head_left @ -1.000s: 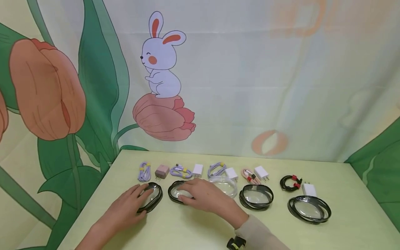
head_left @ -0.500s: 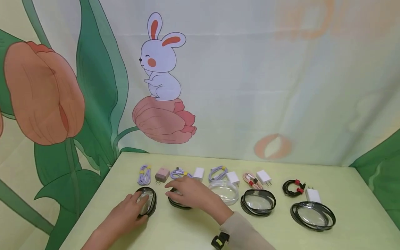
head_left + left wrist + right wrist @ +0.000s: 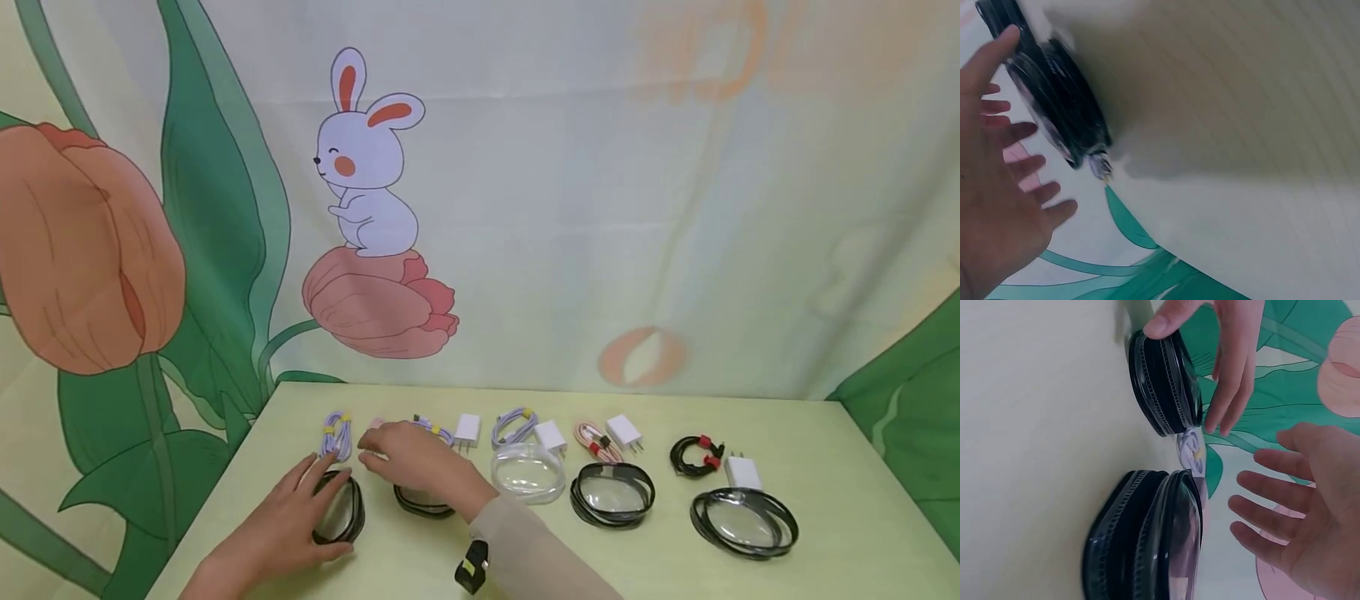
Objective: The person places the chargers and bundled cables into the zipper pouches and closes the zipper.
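My left hand [image 3: 277, 517] is at a small clear pouch with black zip edging [image 3: 352, 517], leftmost in its row. Its fingers stretch loosely over the pouch's top and its thumb [image 3: 1157, 326] touches the near side. My right hand [image 3: 420, 458] hovers with spread, relaxed fingers above and behind a second black-edged pouch [image 3: 1132, 544]. It holds nothing. In the head view this hand covers most of a pink charger [image 3: 375, 423] and part of that pouch. A coiled lilac cable [image 3: 337, 437] lies just beyond my left fingertips.
Rightward in the front row are a white-edged pouch [image 3: 528, 475] and two black-edged pouches [image 3: 611, 496]. Behind them lie white chargers [image 3: 467, 429], more lilac cables [image 3: 513, 427], a pink cable [image 3: 596, 442] and a black cable [image 3: 696, 456]. A printed curtain [image 3: 540, 208] hangs at the table's back.
My right hand has moved left off the second pouch, over the pink charger. My left hand stays at the leftmost pouch, its fingers more spread. The head view has shifted slightly.
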The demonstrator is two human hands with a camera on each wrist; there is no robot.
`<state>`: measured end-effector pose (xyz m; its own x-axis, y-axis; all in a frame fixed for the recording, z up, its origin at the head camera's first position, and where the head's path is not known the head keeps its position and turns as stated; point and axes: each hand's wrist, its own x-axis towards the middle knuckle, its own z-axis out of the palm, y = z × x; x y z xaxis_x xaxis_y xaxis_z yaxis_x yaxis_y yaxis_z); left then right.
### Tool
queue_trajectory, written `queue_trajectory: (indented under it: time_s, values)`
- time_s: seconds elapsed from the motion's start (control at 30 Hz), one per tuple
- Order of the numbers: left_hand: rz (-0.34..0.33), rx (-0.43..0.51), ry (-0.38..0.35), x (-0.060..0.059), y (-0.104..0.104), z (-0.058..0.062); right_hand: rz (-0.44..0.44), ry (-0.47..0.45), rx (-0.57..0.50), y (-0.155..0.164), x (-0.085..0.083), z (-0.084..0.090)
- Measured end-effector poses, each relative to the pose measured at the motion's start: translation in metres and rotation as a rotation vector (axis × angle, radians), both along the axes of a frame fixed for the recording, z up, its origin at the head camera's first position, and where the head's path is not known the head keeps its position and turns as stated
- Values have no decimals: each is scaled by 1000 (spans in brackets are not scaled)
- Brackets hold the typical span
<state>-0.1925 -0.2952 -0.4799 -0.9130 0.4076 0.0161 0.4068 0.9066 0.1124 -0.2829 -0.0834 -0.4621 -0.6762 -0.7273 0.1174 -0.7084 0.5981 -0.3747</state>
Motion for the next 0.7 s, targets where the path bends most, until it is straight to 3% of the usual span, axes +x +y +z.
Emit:
queue_trajectory:
  time_s: [0.13, 0.3, 0.47, 0.57, 0.7]
  values:
    - [-36, 7, -79, -8, -3, -4, -39, 13, 14, -13, -12, 0]
    - [3, 5, -170, -5, -8, -7, -60, 48, 66, -32, -23, -3]
    - [93, -5, -177, -4, -9, -6, -86, 60, 109, -47, -32, -7]
    - [172, 1, -168, -7, -9, -5, -70, 59, 141, -57, -38, -11]
    - [231, 45, -133, -7, -9, -4, -32, 69, 187, -68, -41, -14]
